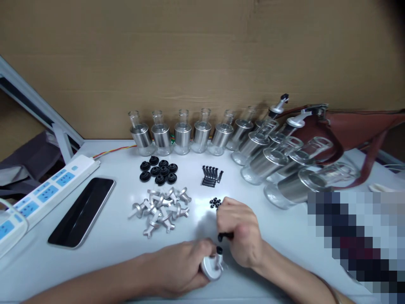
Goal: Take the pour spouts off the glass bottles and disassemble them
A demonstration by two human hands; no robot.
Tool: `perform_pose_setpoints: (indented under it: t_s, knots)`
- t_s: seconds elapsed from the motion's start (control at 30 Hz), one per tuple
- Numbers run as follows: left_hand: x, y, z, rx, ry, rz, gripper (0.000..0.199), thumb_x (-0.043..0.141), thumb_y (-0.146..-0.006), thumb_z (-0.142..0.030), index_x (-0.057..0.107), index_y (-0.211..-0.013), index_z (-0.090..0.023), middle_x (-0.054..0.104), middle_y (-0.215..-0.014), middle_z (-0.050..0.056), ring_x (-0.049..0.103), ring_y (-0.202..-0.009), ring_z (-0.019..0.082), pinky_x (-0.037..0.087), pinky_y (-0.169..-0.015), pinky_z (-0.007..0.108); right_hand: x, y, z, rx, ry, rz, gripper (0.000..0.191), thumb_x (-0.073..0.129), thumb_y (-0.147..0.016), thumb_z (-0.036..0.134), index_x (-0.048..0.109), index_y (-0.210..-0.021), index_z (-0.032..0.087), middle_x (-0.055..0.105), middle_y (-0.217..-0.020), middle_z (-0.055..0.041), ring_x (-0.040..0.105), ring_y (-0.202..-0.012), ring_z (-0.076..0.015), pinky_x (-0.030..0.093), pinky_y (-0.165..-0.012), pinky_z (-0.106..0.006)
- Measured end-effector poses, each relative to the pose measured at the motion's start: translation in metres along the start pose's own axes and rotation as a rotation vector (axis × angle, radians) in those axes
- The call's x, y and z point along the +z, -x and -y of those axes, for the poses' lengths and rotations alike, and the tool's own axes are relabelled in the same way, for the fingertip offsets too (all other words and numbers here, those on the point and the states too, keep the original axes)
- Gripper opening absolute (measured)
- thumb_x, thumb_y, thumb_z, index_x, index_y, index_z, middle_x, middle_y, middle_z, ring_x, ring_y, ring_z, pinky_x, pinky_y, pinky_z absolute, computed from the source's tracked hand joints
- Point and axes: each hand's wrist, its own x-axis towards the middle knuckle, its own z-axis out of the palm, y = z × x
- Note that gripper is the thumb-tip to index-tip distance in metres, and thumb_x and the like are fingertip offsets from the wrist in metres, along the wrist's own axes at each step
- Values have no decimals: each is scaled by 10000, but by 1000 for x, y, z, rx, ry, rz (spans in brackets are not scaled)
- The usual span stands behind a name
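Near the table's front edge, my left hand (pixel 182 266) is closed around a silver metal spout piece (pixel 210 270), whose small tube has a black tip. Just above and to its right, my right hand (pixel 242 232) is closed on a small black part (pixel 225 236), which sticks out beside the spout's tip without visibly touching it. Small black caps (pixel 215 202) lie behind my right hand. Farther back are thin black levers (pixel 210 175). More silver spout pieces (pixel 161 209) are piled left of centre, with ribbed black stoppers (pixel 160 170) behind them.
Glass bottles with metal sleeves (pixel 182 134) line the back and curve down the right, two with spouts fitted. A brown bag (pixel 357 126) is behind them. A phone (pixel 82 212) and a white power strip (pixel 47 196) lie at the left.
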Motion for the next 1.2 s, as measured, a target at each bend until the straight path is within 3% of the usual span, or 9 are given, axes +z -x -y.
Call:
perform_pose_setpoints:
  t_s: [0.13, 0.3, 0.4, 0.57, 0.77, 0.93, 1.1, 1.2]
  knots:
    - [-6, 0, -5, -55, 29, -7, 212, 450, -902, -418, 419, -958, -216, 571, -848, 40, 531, -710, 193, 439, -673, 294, -5, -1, -2, 91, -81, -34, 532, 153, -1035, 359, 391, -583, 208, 408, -481, 25, 361, -434, -115, 306, -518, -292]
    - [-7, 1, -4, -42, 153, -35, 304, 433, -902, -506, 392, -937, -206, 548, -898, 61, 500, -765, 192, 432, -756, 325, -18, -3, -30, 573, -6, -90, 320, 377, -980, 336, 530, -732, 205, 518, -559, 24, 460, -471, -116, 342, -479, -245]
    - [-4, 1, 2, -29, 222, -67, 338, 414, -921, -529, 397, -994, -199, 545, -919, 63, 483, -770, 186, 425, -772, 333, -26, -1, -52, 695, 37, -34, 250, 463, -923, 353, 593, -777, 197, 596, -639, 3, 516, -538, -133, 385, -521, -244]
    - [-2, 2, 7, -15, 276, -90, 370, 412, -933, -530, 403, -1074, -188, 542, -918, 58, 486, -787, 187, 415, -777, 335, -30, 9, -75, 672, 207, 120, 114, 527, -830, 220, 632, -811, 182, 645, -747, -38, 586, -632, -173, 438, -617, -285]
    - [-3, 2, 4, -29, 261, -80, 382, 416, -922, -548, 407, -1057, -192, 542, -904, 54, 489, -776, 191, 414, -772, 339, -24, 19, -82, 618, 464, 268, 164, 483, -802, 93, 625, -801, 177, 624, -786, -56, 593, -655, -182, 438, -615, -281]
    - [-2, 1, 4, -25, 260, -93, 388, 424, -919, -557, 408, -1061, -197, 548, -899, 49, 491, -766, 182, 418, -760, 321, -22, 21, -81, 632, 478, 344, 176, 499, -819, 89, 638, -756, 177, 645, -772, -57, 606, -645, -186, 431, -603, -280]
    - [-2, 2, 5, -26, 259, -89, 377, 434, -918, -542, 412, -1058, -193, 556, -901, 53, 496, -769, 185, 426, -761, 323, -23, 19, -80, 625, 515, 372, 234, 520, -859, 121, 674, -1032, 154, 681, -944, -98, 651, -802, -239, 468, -682, -320]
    - [-3, 2, 5, -35, 256, -78, 357, 445, -917, -518, 408, -1063, -195, 562, -908, 56, 505, -779, 191, 429, -771, 327, -24, 19, -80, 609, 532, 422, 197, 529, -871, 136, 711, -942, 162, 692, -937, -93, 658, -847, -246, 490, -718, -329]
